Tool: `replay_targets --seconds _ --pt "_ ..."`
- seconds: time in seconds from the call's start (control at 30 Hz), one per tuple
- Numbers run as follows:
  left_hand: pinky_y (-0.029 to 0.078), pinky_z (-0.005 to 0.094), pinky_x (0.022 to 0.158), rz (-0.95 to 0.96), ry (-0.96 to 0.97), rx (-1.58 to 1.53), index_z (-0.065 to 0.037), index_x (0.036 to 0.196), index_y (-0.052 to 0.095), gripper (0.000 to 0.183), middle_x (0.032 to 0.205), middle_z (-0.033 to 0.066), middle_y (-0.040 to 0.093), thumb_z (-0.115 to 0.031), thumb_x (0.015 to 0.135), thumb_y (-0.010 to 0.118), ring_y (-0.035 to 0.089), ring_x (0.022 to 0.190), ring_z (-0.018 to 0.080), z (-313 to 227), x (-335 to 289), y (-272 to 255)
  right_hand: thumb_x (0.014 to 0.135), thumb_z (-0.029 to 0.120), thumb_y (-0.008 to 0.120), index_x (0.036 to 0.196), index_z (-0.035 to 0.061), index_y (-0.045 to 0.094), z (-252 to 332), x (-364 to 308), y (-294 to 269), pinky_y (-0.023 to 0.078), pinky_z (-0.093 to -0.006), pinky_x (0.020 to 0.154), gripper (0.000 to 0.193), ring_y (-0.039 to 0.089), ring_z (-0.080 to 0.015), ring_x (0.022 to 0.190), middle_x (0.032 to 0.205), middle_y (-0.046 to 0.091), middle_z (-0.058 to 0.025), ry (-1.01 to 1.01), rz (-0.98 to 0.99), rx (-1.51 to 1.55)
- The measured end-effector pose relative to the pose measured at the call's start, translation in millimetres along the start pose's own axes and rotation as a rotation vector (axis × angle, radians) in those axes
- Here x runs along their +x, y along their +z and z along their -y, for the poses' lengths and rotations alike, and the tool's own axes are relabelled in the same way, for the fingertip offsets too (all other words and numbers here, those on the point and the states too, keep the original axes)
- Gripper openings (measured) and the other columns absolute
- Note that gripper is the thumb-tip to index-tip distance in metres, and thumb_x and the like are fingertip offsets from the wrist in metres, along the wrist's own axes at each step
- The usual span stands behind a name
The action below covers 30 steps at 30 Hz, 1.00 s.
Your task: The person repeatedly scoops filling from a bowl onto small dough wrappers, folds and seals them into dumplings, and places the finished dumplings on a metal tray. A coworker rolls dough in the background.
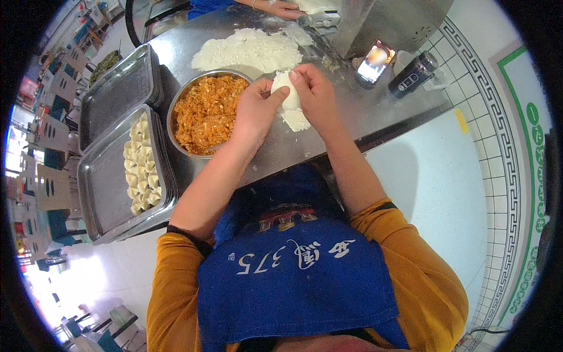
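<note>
A thin white dough wrapper (290,101) is pinched between my two hands above the steel table. My left hand (257,110) grips its left side, thumb on top. At its upper right edge, my right hand (315,94) holds it between thumb and fingers. Beneath it, more pale wrappers (297,121) lie on the table. Left of my hands stands a metal bowl (170,120) of orange-brown chopped filling (206,111), with part of a utensil showing at its lower edge. Whether filling sits in the wrapper is hard to see.
Folded dumplings (141,167) line the right side of a stacked metal tray (97,193); another tray stack (88,120) stands behind. White flour (246,51) spreads beyond the bowl. A lit phone (374,64) and a dark cylinder (414,74) stand right. Across the table is another person's hand (280,8).
</note>
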<state>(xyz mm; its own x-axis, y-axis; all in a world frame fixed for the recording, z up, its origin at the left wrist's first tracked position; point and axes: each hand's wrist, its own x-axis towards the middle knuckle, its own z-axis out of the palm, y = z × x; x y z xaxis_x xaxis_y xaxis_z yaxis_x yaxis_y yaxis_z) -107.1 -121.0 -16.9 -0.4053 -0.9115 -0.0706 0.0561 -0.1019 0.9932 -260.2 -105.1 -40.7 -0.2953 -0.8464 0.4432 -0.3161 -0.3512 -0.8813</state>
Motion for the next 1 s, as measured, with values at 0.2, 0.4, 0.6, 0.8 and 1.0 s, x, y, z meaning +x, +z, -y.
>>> replay_targets --seconds 0.2,0.4,0.6,0.8,1.0 --pt "0.047 0.0241 0.069 -0.074 0.043 0.025 -0.004 0.106 0.064 0.013 0.092 0.0025 0.067 -0.015 0.1 0.066 0.059 0.079 0.0098 -4.9 -23.0 -14.1 0.1 0.021 0.065 0.101 0.0008 0.065 -16.6 -7.4 -2.7 0.046 -0.0279 0.061 0.021 0.055 -0.0092 0.066 0.075 0.063 -0.0001 0.229 0.087 0.171" --pt "0.053 0.026 0.075 0.006 -0.148 -0.352 -0.001 0.117 0.062 0.018 0.105 0.0063 0.069 -0.006 0.099 0.062 0.066 0.089 0.0125 -14.5 -90.1 -42.4 0.097 0.024 0.066 0.109 0.0018 0.067 -28.9 -12.3 -3.8 0.051 -0.0391 0.07 0.025 0.065 -0.0268 0.074 0.086 0.069 -0.0117 -0.224 0.049 -0.645" --pt "0.056 0.0267 0.081 0.032 -0.274 -0.409 0.0 0.12 0.064 0.027 0.107 0.0075 0.073 -0.001 0.093 0.069 0.07 0.092 0.0129 10.8 -140.7 -76.9 0.095 0.026 0.066 0.12 0.0025 0.063 43.1 -44.8 9.9 0.052 -0.0491 0.08 0.035 0.067 -0.0396 0.089 0.104 0.068 -0.0196 -0.065 0.573 -0.515" --pt "0.049 0.0221 0.073 -0.127 -0.159 0.0 -0.002 0.103 0.067 0.012 0.094 0.0014 0.072 -0.009 0.095 0.072 0.063 0.083 0.0058 54.4 -161.6 -107.0 0.09 0.018 0.064 0.13 0.0082 0.06 71.0 -69.8 39.1 0.056 -0.0449 0.074 0.042 0.069 -0.0362 0.088 0.102 0.067 -0.015 -0.305 0.811 -0.768" --pt "0.047 0.0222 0.065 -0.148 -0.294 -0.246 -0.003 0.106 0.062 0.014 0.092 -0.0006 0.069 -0.016 0.103 0.062 0.061 0.074 0.0073 68.3 -165.2 -113.7 0.086 0.012 0.064 0.114 0.009 0.068 67.7 -60.9 63.4 0.056 -0.043 0.068 0.029 0.069 -0.0313 0.081 0.085 0.065 -0.0092 -0.488 0.778 -0.807"
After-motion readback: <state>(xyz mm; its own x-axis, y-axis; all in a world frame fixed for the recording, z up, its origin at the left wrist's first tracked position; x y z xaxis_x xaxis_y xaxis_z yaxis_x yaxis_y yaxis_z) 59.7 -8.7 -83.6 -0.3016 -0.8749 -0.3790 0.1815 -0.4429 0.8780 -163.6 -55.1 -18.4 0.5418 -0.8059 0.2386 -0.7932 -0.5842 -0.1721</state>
